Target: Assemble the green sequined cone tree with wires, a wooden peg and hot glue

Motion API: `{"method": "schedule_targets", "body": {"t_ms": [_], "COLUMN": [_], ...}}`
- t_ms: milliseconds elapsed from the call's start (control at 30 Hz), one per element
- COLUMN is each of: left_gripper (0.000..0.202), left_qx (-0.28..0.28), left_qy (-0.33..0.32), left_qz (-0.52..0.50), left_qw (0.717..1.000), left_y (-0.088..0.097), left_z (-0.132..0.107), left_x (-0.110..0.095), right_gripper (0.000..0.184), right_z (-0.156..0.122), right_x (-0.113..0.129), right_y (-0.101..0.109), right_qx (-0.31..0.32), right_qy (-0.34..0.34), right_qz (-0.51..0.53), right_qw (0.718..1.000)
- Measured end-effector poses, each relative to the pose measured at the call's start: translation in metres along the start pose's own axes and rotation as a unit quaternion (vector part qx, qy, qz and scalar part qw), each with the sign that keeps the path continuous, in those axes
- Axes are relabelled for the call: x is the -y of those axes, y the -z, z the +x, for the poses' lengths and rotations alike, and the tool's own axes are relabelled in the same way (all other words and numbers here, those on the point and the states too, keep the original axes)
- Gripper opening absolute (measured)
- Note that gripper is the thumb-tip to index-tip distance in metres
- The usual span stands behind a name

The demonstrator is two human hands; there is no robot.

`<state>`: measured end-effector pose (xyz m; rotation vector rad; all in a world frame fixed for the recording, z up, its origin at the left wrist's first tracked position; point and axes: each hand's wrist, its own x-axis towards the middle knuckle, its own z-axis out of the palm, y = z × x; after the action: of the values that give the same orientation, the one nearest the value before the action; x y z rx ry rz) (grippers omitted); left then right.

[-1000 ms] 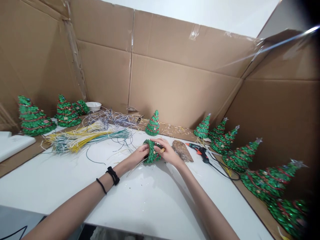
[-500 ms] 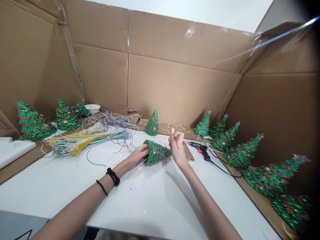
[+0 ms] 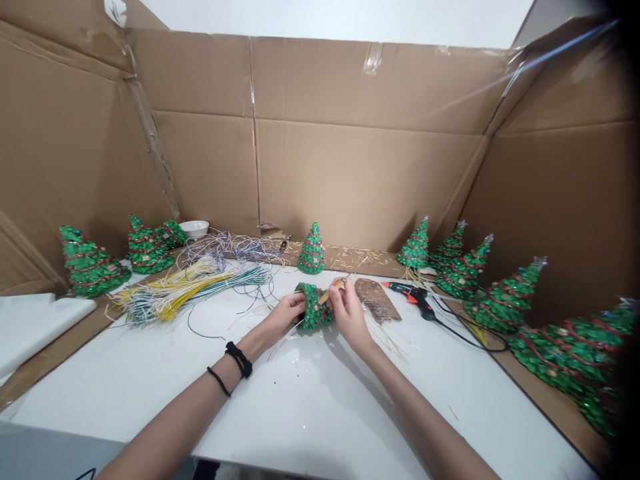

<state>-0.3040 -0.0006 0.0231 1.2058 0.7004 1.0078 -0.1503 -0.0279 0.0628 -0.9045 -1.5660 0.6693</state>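
Observation:
A small green sequinned Christmas tree [image 3: 314, 308] lies on its side on the white tabletop [image 3: 310, 400]. My left hand [image 3: 285, 312] grips its base end, fingers curled around it. My right hand [image 3: 346, 313] is closed on a short tan stick [image 3: 331, 291] and rests against the tree's tip end. Both forearms reach in from the bottom; the left wrist wears black bands [image 3: 239, 360].
A glue gun [image 3: 414, 297] and a brown mat [image 3: 376, 300] lie right of my hands. Bundled yellow and green wires [image 3: 185, 288] lie to the left. Finished trees line the right edge [image 3: 500, 293], the left [image 3: 90, 267] and the back [image 3: 312, 249]. Cardboard walls surround the table.
My right hand, which was raised with the stick half a second ago, has come back down to the tree. The view has shifted slightly.

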Motion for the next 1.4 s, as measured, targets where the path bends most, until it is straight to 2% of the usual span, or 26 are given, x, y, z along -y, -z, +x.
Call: {"method": "schedule_targets", "body": {"t_ms": [300,700,933,1033,1133,1233,1333,1400], "left_gripper": [0.045,0.044,0.045,0.042,0.040,0.041,0.043,0.044], "left_qx": [0.004,-0.010,0.007,0.010,0.001,-0.010,-0.030,-0.045], "left_qy": [0.003,-0.010,-0.010,-0.009,-0.007,0.001,0.013,0.022], "left_qz": [-0.022,-0.047,-0.043,-0.040,-0.040,-0.035,-0.014,0.006], "left_qw": [1.000,0.999,0.999,0.999,0.999,0.999,0.999,0.999], "left_y": [0.001,-0.012,-0.008,-0.006,-0.006,-0.006,-0.006,-0.004], "left_z": [0.001,-0.003,-0.003,-0.003,-0.002,-0.002,-0.002,-0.001], "left_x": [0.003,-0.002,0.000,0.002,0.002,-0.001,-0.002,-0.001], "right_gripper": [0.017,0.013,0.014,0.017,0.022,0.028,0.029,0.040], "right_z": [0.000,0.001,0.000,0.000,0.004,0.011,0.017,0.019], "right_x": [-0.002,-0.006,-0.011,-0.012,-0.012,-0.011,-0.008,-0.005], "right_y": [-0.004,-0.008,-0.011,-0.011,-0.007,0.002,0.013,0.021], "right_qx": [0.005,0.001,-0.001,-0.013,-0.073,-0.127,-0.110,-0.106], "right_qy": [0.029,0.046,0.056,0.032,-0.013,-0.031,-0.038,-0.050], "right_qz": [-0.086,-0.082,-0.112,-0.084,-0.014,0.042,0.109,0.158], "right_qw": [0.996,0.996,0.992,0.996,0.997,0.990,0.987,0.980]}}
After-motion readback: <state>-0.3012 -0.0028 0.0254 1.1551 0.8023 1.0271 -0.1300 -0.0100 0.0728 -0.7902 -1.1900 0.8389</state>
